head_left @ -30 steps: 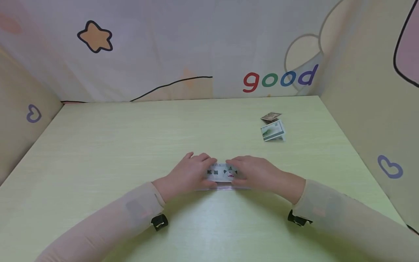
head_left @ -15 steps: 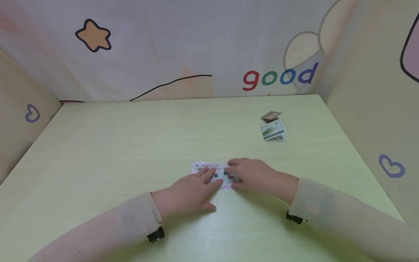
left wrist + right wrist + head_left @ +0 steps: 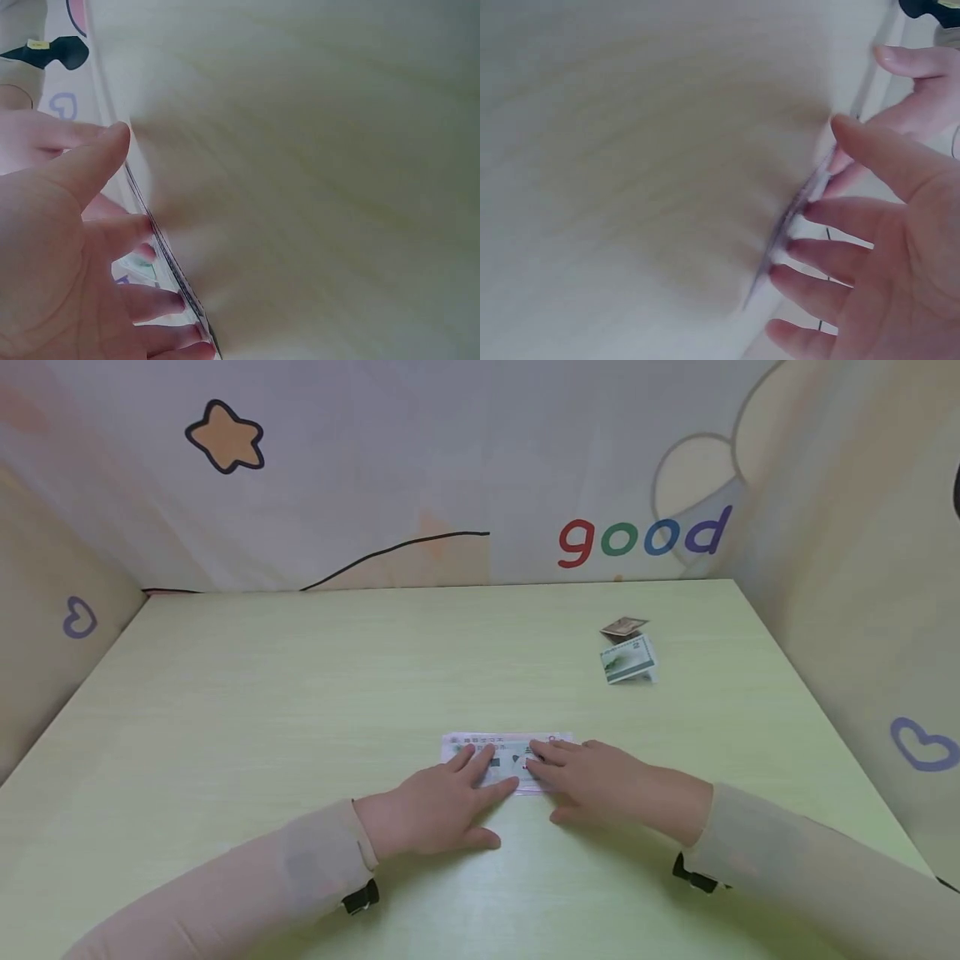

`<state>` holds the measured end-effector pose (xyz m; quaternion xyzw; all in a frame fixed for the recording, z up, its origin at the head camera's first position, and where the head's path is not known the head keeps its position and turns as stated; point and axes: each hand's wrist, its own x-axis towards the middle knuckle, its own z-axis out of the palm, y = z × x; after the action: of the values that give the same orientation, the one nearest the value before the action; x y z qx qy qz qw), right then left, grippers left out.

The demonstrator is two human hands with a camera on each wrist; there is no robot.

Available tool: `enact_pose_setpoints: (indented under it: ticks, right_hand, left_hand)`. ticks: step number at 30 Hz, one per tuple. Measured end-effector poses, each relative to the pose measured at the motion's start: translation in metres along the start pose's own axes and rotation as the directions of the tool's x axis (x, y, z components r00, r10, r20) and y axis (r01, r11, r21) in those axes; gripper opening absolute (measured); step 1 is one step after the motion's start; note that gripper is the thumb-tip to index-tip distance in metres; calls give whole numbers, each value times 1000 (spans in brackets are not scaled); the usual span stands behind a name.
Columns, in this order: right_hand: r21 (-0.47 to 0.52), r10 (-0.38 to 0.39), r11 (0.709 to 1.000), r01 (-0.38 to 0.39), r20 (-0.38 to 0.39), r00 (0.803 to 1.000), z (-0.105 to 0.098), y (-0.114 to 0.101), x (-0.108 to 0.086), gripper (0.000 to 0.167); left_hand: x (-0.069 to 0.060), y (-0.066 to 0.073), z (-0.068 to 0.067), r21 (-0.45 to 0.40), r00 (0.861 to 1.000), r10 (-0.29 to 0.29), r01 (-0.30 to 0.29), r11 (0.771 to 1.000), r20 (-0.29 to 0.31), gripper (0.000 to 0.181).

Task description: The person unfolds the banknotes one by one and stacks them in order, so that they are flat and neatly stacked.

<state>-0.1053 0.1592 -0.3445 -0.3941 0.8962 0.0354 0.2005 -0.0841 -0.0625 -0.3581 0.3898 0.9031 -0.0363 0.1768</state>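
Observation:
A small stack of paper banknotes [image 3: 507,758], pale with purple edges and printed marks, lies flat near the middle of the table. My left hand [image 3: 438,810] rests its fingertips on the left part of the top note, fingers straight and thumb spread towards me. From the other side my right hand [image 3: 611,789] presses straight fingers on the right part, its thumb off the near edge. In the left wrist view the stack [image 3: 178,274] shows as a thin edge under the fingertips. The right wrist view shows the same thin note edge [image 3: 786,223]. Fingers cover part of the print.
At the back right of the table [image 3: 300,693] lie a folded green-and-white banknote [image 3: 627,658] and, just behind it, a folded brown banknote [image 3: 624,627]. Printed cloth walls [image 3: 390,460] enclose the table at the back and both sides.
Both hands have let go of the ends of the stack, the left one first. Their fingers now lie straight on top of it. The folded notes stay where they were.

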Motion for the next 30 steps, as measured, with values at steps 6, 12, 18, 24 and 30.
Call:
enact_pose_setpoints:
  ticks: [6, 12, 18, 24, 30]
  right_hand:
    - [-8, -28, 1000, 28, 12, 1000, -1, 0, -8, 66]
    - [-14, -36, 999, 36, 5, 999, 2, 0, -10, 67]
    - [-5, -50, 999, 50, -17, 999, 5, 1, -12, 67]
    - [21, -54, 998, 54, -35, 998, 8, 2, -14, 67]
    - [17, -61, 998, 62, -45, 997, 7, 3, -16, 67]
  left_hand:
    - [-1, 0, 0, -8, 1000, -8, 8, 1000, 8, 70]
    - [-3, 0, 1, -33, 1000, -7, 8, 999, 30, 73]
    - [-2, -1, 1, -48, 999, -5, 8, 999, 51, 74]
    - [-1, -2, 0, -71, 997, -5, 10, 997, 81, 75]
    - [0, -1, -2, -66, 996, 2, 5, 998, 91, 75]
